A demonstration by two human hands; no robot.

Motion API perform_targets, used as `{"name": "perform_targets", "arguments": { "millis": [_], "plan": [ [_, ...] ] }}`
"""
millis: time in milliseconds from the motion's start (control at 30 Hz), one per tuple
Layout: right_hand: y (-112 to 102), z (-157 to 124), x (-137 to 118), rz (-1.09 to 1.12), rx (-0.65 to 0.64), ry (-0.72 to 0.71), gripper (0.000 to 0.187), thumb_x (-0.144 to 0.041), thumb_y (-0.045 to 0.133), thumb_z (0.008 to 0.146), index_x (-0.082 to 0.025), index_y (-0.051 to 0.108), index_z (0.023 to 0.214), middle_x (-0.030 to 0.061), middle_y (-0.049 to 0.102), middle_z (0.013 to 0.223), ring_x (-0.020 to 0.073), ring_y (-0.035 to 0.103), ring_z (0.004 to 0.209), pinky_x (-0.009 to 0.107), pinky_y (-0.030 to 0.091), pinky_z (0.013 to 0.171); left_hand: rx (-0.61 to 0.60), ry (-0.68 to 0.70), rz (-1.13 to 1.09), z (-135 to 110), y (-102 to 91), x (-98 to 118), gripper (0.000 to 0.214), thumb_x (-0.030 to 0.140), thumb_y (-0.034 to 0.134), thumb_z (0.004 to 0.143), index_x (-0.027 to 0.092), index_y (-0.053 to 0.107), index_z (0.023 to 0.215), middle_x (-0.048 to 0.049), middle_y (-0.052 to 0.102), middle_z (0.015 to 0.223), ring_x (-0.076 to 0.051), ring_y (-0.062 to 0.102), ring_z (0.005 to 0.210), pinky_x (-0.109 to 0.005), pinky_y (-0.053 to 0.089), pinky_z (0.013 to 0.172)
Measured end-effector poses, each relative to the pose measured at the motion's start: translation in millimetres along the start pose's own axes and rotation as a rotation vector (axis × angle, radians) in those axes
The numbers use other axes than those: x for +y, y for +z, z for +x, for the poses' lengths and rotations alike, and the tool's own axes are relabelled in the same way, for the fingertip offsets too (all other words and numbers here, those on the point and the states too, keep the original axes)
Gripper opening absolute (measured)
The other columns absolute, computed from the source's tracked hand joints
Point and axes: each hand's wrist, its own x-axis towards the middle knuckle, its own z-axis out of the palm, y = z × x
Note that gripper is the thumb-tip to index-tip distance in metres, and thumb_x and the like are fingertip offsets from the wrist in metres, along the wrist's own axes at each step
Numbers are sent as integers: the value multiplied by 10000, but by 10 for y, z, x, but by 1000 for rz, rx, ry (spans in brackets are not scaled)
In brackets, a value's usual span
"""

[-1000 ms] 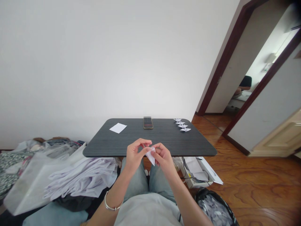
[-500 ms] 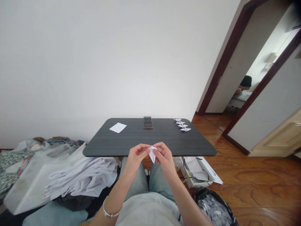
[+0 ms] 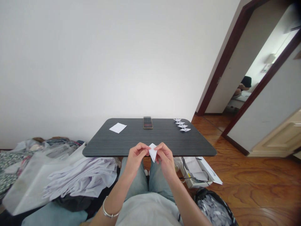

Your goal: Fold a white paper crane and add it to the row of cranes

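Note:
A small folded piece of white paper (image 3: 153,152), roughly kite-shaped, is held up at the near edge of the dark table (image 3: 136,142). My left hand (image 3: 138,154) pinches its left corner between thumb and fingers. On the other side, my right hand (image 3: 164,153) grips the right corner the same way. Both hands are closed, and the paper's front face shows between them. Several white paper cranes (image 3: 182,125) stand in a row at the table's far right. Flat at the far left lies a square of white paper (image 3: 118,127).
A phone (image 3: 148,122) rests at the table's back middle, against the wall. Left of my legs are piled white cloth (image 3: 87,177) and other items. To the right are a box with papers and cables (image 3: 196,172) and a black bag of paper scraps (image 3: 215,207).
The folded paper now shows a wider, flatter kite shape with its top point raised. My fingers have shifted outward to its side corners.

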Motion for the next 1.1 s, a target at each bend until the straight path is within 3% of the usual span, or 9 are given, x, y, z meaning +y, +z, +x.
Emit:
{"name": "perform_targets", "arguments": {
  "millis": [167, 333, 500, 733, 1000, 1100],
  "plan": [
    [-17, 5, -7, -102, -8, -51, 123, -279, 543, 749, -194, 564, 662, -60, 422, 458, 79, 362, 404, 190, 237, 375, 58, -32, -73, 10, 12, -6, 245, 275, 682, 667, 159, 582, 859, -19, 602, 813, -121, 575, 686, -231, 463, 606],
    [-17, -2, -16, -158, -25, -89, 128, -314, 553, 772, -192, 584, 745, -45, 455, 532, 84, 379, 432, 197, 277, 389, 50, -31, -89, 29, 19, 0, 286, 265, 700, 650, 156, 549, 867, 19, 578, 659, -100, 564, 586, -207, 454, 553],
    [-19, -4, -33, -199, 52, -123, 157, -350, 574, 781, -195, 558, 766, -7, 535, 657, 111, 483, 538, 197, 329, 409, 166, 70, -7, 31, 15, 44, 304, 272, 693, 654, 165, 546, 897, 23, 562, 667, -104, 565, 588, -206, 480, 534],
    [-33, 35, -12, -377, 27, -74, 131, -307, 616, 744, -177, 611, 727, 5, 584, 637, 132, 512, 569, 218, 345, 463, 191, 130, 76, 10, 46, 41, 273, 256, 672, 676, 170, 572, 915, 21, 535, 697, -120, 568, 655, -230, 522, 568],
    [-73, 79, -5, -320, 3, 37, 246, -373, 611, 741, -158, 592, 622, -6, 567, 518, 101, 464, 460, 210, 331, 430, 199, 125, 46, 13, 32, -53, 304, 264, 679, 666, 174, 602, 947, 10, 513, 734, -126, 552, 705, -234, 534, 592],
    [-82, 87, 2, -279, 19, 49, 230, -380, 649, 705, -160, 604, 653, -8, 586, 520, 110, 510, 477, 207, 377, 439, 225, 121, 13, 10, 25, -66, 308, 274, 679, 665, 175, 614, 950, 9, 508, 738, -125, 544, 716, -245, 536, 618]
  ]
}}
